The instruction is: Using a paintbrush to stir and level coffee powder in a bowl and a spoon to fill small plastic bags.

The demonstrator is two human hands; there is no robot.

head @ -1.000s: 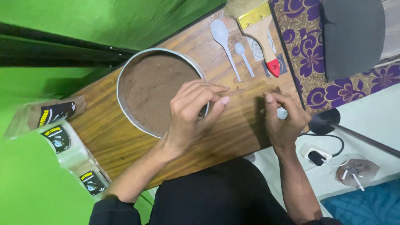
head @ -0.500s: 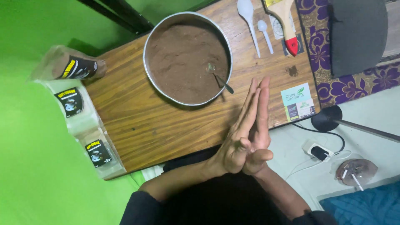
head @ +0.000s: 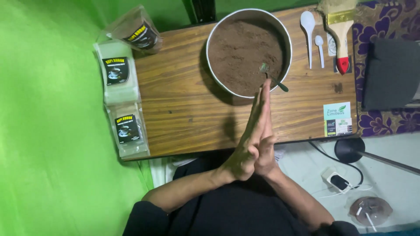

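Hands: left hand [head: 245, 146] and right hand [head: 265, 148] pressed flat together, holding nothing.
Bowl [head: 218, 83]: twelve o'clock, spoon [head: 274, 81] resting inside.

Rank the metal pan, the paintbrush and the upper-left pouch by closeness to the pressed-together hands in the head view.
1. Metal pan, just beyond the fingertips of the hands.
2. Paintbrush, far right of the table.
3. Upper-left pouch, far left corner.

Home packing spot, wooden table [head: 183, 113], green backdrop [head: 48, 131], powder pouches [head: 118, 78]
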